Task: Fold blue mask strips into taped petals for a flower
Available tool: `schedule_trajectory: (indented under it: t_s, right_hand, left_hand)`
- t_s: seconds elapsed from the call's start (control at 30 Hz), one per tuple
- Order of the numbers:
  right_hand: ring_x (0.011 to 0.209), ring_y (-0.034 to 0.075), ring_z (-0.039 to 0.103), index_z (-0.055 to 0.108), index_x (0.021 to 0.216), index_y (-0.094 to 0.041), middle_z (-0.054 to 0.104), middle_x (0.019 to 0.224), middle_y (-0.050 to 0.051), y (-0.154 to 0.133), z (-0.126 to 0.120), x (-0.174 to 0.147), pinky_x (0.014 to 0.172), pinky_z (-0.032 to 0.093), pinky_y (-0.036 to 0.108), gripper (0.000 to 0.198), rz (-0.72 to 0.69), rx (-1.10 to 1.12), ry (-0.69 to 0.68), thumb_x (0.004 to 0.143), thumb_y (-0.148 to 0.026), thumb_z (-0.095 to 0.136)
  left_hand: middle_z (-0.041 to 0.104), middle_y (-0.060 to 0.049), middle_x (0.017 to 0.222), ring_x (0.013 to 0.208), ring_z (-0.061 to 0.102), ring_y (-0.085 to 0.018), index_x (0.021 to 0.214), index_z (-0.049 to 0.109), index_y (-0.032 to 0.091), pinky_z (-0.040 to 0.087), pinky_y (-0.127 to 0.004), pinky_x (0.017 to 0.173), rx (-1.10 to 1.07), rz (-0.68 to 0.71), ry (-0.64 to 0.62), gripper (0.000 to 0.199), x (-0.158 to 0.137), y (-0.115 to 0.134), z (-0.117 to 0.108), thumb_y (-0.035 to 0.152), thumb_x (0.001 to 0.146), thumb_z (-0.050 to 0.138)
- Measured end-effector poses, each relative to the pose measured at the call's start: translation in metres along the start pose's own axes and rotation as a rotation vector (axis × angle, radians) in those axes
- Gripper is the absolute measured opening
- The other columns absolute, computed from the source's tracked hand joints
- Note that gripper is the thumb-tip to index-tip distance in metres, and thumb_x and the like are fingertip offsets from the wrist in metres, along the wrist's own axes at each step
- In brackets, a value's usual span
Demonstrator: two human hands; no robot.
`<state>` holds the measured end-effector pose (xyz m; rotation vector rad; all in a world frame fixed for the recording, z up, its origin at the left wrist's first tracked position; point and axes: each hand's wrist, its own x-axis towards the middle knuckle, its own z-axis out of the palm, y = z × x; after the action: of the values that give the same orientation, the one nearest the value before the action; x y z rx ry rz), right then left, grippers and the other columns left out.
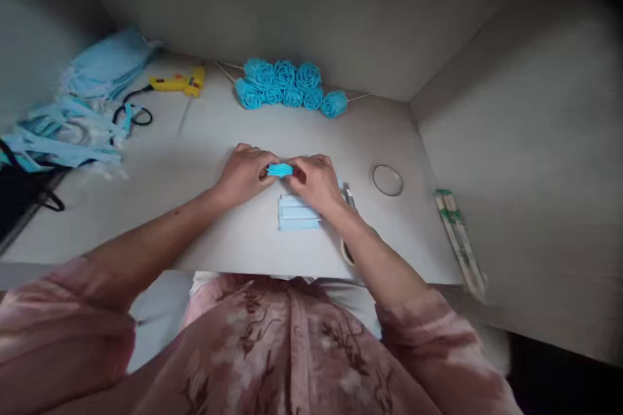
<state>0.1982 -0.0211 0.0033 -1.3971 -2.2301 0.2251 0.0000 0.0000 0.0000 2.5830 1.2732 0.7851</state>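
- Lying nearest the front edge of the table (233, 240), a pale-rimmed loop (343, 254) shows partly beneath the right forearm; whether it belongs to the grey-tipped tool (348, 194) farther up cannot be told.
- Just beyond the loop and to its left: a pleated light-blue mask (298, 215), flat on the table, its right end close to the right forearm.
- Centre: the folded blue piece (279, 170), layered and brighter than the mask, held above the table between the left hand (246, 173) and the right hand (314, 178). Both sets of fingers are narrow, each pinching one end; their undersides are hidden.
- Step in hand, as judged: two-handed folding or shaping of this piece. The next move calls for an even pinch at both ends, so that the layers do not spring apart.
- Right of the hands: a thin ring (374, 180), flat; wrapped sticks (455, 233) lie at the table's right side.
- Left, well apart from the hands: tangled blue strips (68, 146).
- Far left: a yellow glue gun (178, 83) beside stacked masks (109, 65).
- Far centre: a cluster of blue fabric roses (285, 74), thin stems protruding at either side.
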Motion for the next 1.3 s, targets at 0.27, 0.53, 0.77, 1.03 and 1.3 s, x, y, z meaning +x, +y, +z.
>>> schedule_trajectory:
  t_s: [0.27, 0.53, 0.77, 1.03, 1.3]
  right_hand:
    - [0.076, 0.018, 0.063, 0.068, 0.107, -0.021, 0.071, 0.078, 0.0, 0.0, 0.005, 0.0, 0.091, 0.037, 0.037, 0.024, 0.05, 0.041, -0.101, 0.084, -0.024, 0.065]
    - [0.089, 0.018, 0.06, 0.064, 0.089, -0.021, 0.066, 0.095, 0.004, 0.007, 0.002, 0.002, 0.083, 0.044, 0.032, 0.011, 0.085, 0.425, 0.031, 0.079, -0.024, 0.067]
    - [0.068, 0.012, 0.049, 0.06, 0.086, -0.019, 0.054, 0.072, -0.003, 0.008, 0.0, 0.003, 0.065, 0.038, 0.025, 0.024, 0.194, 0.804, -0.046, 0.078, -0.041, 0.066]
    - [0.066, 0.011, 0.045, 0.059, 0.082, -0.019, 0.053, 0.072, -0.003, 0.001, -0.004, 0.002, 0.065, 0.037, 0.025, 0.022, 0.179, 0.811, -0.1, 0.076, -0.038, 0.068]
    - [0.068, 0.011, 0.048, 0.064, 0.086, -0.019, 0.056, 0.074, -0.003, 0.003, -0.005, 0.005, 0.068, 0.04, 0.025, 0.03, 0.181, 0.978, -0.133, 0.074, -0.046, 0.073]
  left_hand:
    - [0.066, 0.001, 0.069, 0.07, 0.061, -0.018, 0.093, 0.067, 0.02, 0.038, -0.033, 0.079, -0.041, -0.1, -0.035, 0.018, -0.001, -0.006, 0.011, 0.03, 0.079, 0.062]
    - [0.061, 0.003, 0.067, 0.062, 0.053, -0.013, 0.087, 0.065, 0.018, 0.038, -0.026, 0.065, -0.378, -0.227, -0.048, 0.021, 0.0, 0.001, 0.002, 0.037, 0.077, 0.065]
    - [0.058, 0.001, 0.073, 0.065, 0.051, -0.012, 0.089, 0.061, 0.016, 0.04, -0.023, 0.061, -0.777, -0.287, -0.111, 0.032, 0.0, 0.003, 0.002, 0.046, 0.077, 0.064]
    - [0.057, 0.001, 0.069, 0.064, 0.051, -0.011, 0.079, 0.062, 0.016, 0.039, -0.024, 0.061, -0.914, -0.345, -0.085, 0.028, 0.001, 0.004, -0.003, 0.043, 0.075, 0.067]
    - [0.057, 0.002, 0.067, 0.061, 0.05, -0.01, 0.077, 0.064, 0.016, 0.036, -0.023, 0.059, -1.297, -0.466, -0.15, 0.03, -0.002, 0.004, -0.005, 0.043, 0.07, 0.076]
